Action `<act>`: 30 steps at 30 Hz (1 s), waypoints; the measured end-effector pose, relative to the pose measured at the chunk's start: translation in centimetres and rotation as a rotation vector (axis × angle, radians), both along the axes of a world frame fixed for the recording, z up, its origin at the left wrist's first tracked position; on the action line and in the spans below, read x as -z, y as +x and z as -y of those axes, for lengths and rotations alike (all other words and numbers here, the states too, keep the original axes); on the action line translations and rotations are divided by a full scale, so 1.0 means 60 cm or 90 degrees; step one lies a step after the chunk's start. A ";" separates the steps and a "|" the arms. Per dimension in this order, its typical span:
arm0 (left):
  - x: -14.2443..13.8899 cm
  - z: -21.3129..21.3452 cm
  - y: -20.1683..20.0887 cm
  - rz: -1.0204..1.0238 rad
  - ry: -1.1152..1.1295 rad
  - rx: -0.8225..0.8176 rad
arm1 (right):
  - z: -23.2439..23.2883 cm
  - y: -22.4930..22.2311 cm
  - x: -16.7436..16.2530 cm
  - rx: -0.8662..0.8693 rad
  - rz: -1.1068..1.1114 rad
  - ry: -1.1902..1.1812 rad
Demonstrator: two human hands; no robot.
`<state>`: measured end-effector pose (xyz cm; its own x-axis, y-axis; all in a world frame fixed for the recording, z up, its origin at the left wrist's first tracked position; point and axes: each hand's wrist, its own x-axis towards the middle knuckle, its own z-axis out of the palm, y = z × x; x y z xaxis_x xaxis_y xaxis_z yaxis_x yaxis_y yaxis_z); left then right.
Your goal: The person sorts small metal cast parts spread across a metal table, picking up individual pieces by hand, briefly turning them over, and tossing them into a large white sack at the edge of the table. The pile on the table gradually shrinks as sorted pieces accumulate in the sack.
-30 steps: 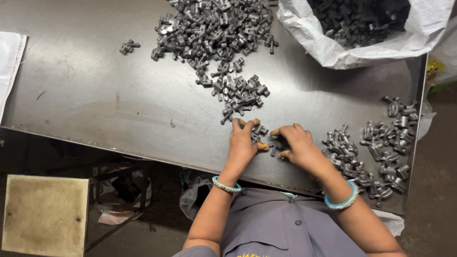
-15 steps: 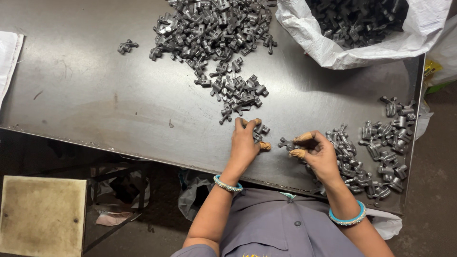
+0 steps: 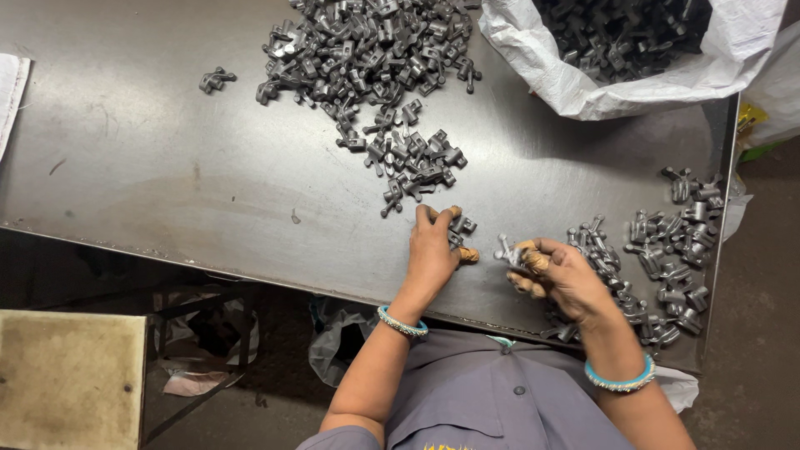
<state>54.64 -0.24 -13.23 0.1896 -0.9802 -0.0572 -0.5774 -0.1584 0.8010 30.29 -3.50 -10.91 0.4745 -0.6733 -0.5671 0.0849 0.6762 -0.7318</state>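
One head-worn camera looks steeply down over the person's chest at the metal table (image 3: 208,192), fairly near; the floor shows along the frame's bottom and right edges.

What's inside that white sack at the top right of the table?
The white sack is open, and dark grey metal parts like those heaped on the table fill its mouth. Its folded rim and the picture's edge hide how deep they go.

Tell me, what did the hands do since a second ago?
The right hand drew away from the left hand toward the small pile on its own side, with a small metal part in its grip. The left hand stayed at the few parts by the table edge. The big pile and the sack look unchanged.
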 end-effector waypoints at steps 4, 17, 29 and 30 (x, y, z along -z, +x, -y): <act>-0.004 -0.004 0.001 -0.027 -0.007 0.011 | 0.048 -0.012 -0.048 -0.127 -0.118 -0.165; -0.017 -0.030 0.025 -0.077 0.023 -0.043 | 0.054 0.189 -0.039 -0.240 -0.534 -0.853; 0.014 -0.016 0.027 -0.572 -0.092 -0.009 | 0.048 0.125 -0.025 0.003 0.042 -0.043; 0.025 -0.014 0.024 -0.617 -0.093 0.003 | 0.044 0.122 -0.023 -0.004 0.044 -0.031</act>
<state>56.08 0.57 -14.74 0.1204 -0.9907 -0.0639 0.3409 -0.0191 0.9399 37.59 -6.12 -9.51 0.5155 -0.6959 -0.4999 0.1316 0.6407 -0.7564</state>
